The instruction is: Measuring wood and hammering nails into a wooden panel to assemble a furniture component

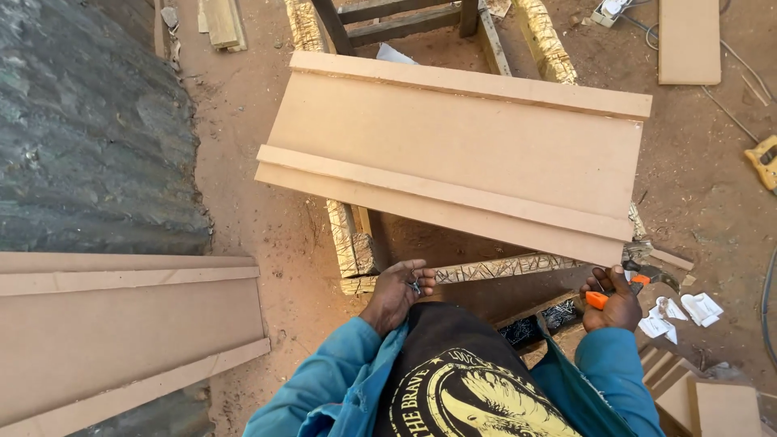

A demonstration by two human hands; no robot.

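Beside the right hand (615,306) (gripping an orange-handled hammer (639,279)) lie white packets (680,311).

Fibreboard panel (453,154) covering most of the wooden frame (356,251), small fasteners in left hand (398,291) too tiny to identify, hammer (647,275) head partly hiding behind panel corner, second panel (121,332) running off left edge.

Matt smooth fibreboard panel (453,154), orange plastic-handled metal hammer (639,279)
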